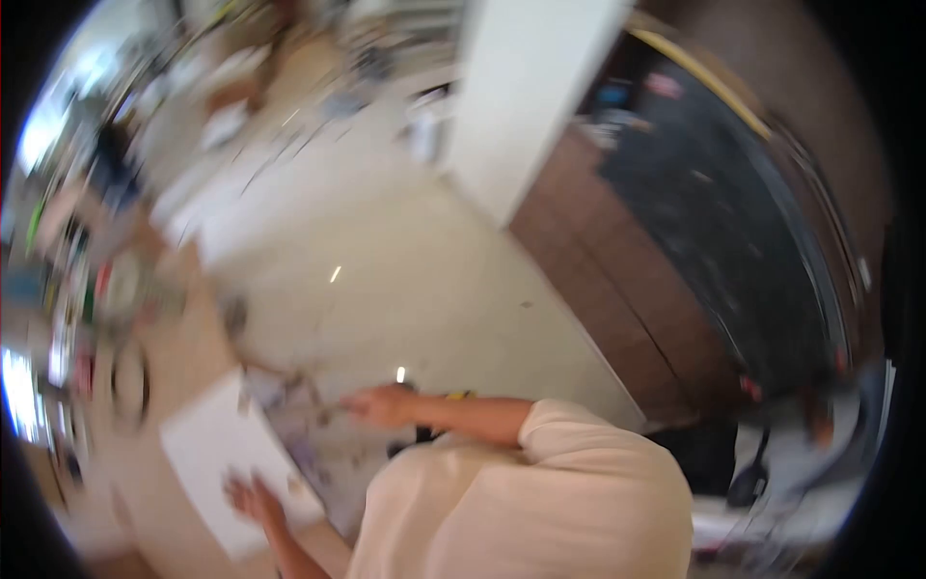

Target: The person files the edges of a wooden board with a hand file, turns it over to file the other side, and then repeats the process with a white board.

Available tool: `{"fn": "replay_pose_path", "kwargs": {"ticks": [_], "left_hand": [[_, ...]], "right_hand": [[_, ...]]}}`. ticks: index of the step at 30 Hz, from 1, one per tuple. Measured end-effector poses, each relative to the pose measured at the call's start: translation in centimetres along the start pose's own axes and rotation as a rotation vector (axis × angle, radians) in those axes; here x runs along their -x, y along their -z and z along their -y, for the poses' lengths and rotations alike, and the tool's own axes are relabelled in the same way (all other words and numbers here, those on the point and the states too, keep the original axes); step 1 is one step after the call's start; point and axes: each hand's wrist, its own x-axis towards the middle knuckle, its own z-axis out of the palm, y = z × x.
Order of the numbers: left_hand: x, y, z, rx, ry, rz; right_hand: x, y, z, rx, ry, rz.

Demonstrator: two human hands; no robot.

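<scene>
My left hand (pixel 255 499) lies over a white rectangular board (pixel 207 439) with its fingers spread. The board rests on a tan work surface (pixel 178 362) at the lower left. My right hand (pixel 384 405) is out past the board's right edge, above some cluttered small items (pixel 299 410). Motion smears its fingers, so I cannot tell whether it grips anything. A dark ring-shaped thing (pixel 130 381) lies on the work surface beyond the board.
Blurred goods crowd the far left of the work surface. Beyond it is a glossy pale floor (pixel 434 261). A white pillar (pixel 521 96) stands ahead, joined by a brown cabinet (pixel 627 261) with a dark top (pixel 714 193) on the right.
</scene>
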Motion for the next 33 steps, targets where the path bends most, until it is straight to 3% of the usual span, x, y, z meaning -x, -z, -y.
{"fn": "replay_pose_path", "kwargs": {"ticks": [1,2,3,4,6,8,18,22,25,28,33], "left_hand": [[0.7,0.1,0.4,0.019,-0.068,-0.06],[1.1,1.0,0.5,0.03,-0.141,-0.198],[1.6,5.3,-1.4,0.212,0.054,-0.082],[2.3,2.6,0.1,0.16,0.103,-0.201],[2.4,4.5,-0.9,0.158,0.592,0.012],[1.5,5.5,-0.6,0.218,0.68,0.133],[5.1,4.3,1.8,0.188,0.486,-0.013],[5.2,3.4,2.4,0.179,0.452,-0.053],[5.8,2.9,2.8,0.178,0.412,-0.072],[5.7,2.7,3.6,0.195,0.373,-0.091],[6.2,1.3,3.9,0.179,0.34,-0.2]], "right_hand": [[-0.6,-2.2,-1.7,-0.011,0.003,-0.003],[0.1,-1.4,-0.3,-0.164,-0.132,0.077],[0.2,-2.6,-0.8,-0.205,-0.114,0.033],[0.4,-3.8,-1.2,-0.043,0.033,-0.09],[0.5,-4.5,-0.7,0.109,0.186,-0.092],[0.1,-5.2,0.9,0.146,0.246,-0.061],[4.4,-10.4,0.2,0.267,0.473,0.117],[2.7,-12.4,1.5,0.38,0.488,0.107],[-2.4,-14.4,4.1,0.351,0.484,-0.024],[-2.3,-13.3,4.6,0.381,0.506,-0.073],[6.3,-12.1,1.5,0.335,0.429,0.086]]}}
